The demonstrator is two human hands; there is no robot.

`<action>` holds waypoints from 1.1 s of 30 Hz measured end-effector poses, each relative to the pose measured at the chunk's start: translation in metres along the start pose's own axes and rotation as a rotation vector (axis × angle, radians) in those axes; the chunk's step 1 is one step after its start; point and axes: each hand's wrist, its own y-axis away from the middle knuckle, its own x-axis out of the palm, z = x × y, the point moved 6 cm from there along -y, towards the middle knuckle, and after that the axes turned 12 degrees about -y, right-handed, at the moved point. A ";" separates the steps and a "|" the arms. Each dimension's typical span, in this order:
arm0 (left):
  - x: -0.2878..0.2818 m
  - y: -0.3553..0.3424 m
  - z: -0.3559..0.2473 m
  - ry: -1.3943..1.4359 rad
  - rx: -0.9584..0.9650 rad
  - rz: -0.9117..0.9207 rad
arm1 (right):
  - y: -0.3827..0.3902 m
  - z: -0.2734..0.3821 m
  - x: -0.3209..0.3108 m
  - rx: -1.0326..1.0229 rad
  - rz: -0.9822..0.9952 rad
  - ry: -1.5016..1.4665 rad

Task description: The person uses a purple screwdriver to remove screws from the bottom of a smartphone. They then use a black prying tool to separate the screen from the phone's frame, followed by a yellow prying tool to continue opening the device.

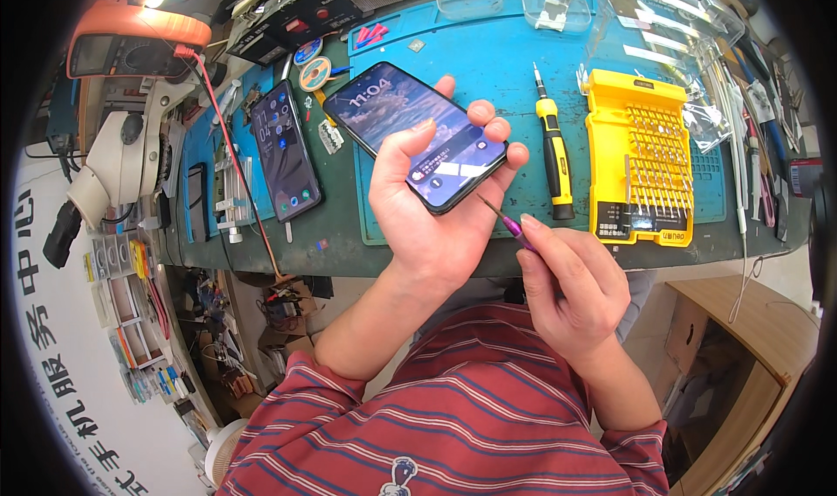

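My left hand [440, 234] grips a black smartphone [392, 117] with a lit lock screen, fingers curled around its right side and thumb over the glass. In my right hand [575, 295] is a thin purple-handled screwdriver [514, 227], its tip beside the phone's lower edge; I cannot tell if they touch. A second phone [288, 147] with a lit screen lies left of the first. Right of my left hand are a yellow-and-black screwdriver [553, 156] and an open yellow bit case [645, 147] on the blue mat [471, 38].
An orange multimeter [131, 47] with leads and a microscope [122, 156] stand at the left. Solder spools [314, 72] and clear containers [552, 6] sit at the back. Assorted long tools [758, 147] lie at the right edge. A wooden cabinet [741, 322] is below the bench at right.
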 end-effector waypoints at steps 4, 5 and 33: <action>-0.003 0.000 0.002 0.024 -0.014 0.005 | 0.000 0.000 0.000 0.003 0.002 0.002; -0.003 0.000 0.002 0.022 -0.013 0.006 | -0.001 0.000 0.000 0.003 0.002 0.003; -0.002 0.000 -0.001 -0.068 0.001 0.139 | -0.007 0.010 0.004 0.389 0.002 -0.084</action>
